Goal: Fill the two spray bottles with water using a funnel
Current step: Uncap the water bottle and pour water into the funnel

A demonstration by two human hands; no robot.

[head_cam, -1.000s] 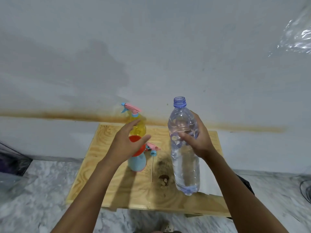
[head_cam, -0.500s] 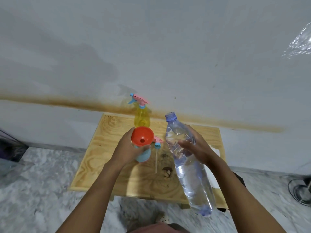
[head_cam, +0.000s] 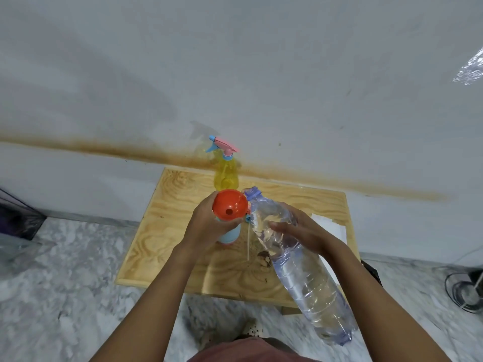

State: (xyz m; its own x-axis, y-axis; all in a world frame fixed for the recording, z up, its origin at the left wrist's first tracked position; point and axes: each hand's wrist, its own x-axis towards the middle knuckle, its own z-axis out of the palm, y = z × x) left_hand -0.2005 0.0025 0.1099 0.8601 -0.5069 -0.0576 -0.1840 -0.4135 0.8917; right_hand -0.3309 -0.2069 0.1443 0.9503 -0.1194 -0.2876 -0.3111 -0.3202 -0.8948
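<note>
A light blue spray bottle [head_cam: 230, 235] stands on the small wooden table [head_cam: 170, 231] with an orange funnel [head_cam: 230, 205] seated in its neck. My left hand [head_cam: 209, 226] grips the bottle just under the funnel. My right hand [head_cam: 300, 233] holds a large clear water bottle [head_cam: 300, 270] tilted far over, its open blue-ringed mouth touching the funnel's right rim. A yellow spray bottle [head_cam: 226, 173] with its pink and blue trigger head on stands at the table's back edge. The blue bottle's removed spray head [head_cam: 247, 218] with its thin dip tube lies between the two bottles, mostly hidden.
The table stands against a white wall with a brown stain line. A white paper [head_cam: 329, 226] lies at the table's right. A dark knot or stain [head_cam: 264, 258] marks the wood. Marble floor surrounds the table, with a fan [head_cam: 465, 291] at the right and dark bags [head_cam: 15, 220] at the left.
The water bottle went from upright to steeply tilted, its mouth now at the funnel rim. My left hand closed around the blue bottle below the funnel. The camera tipped downward.
</note>
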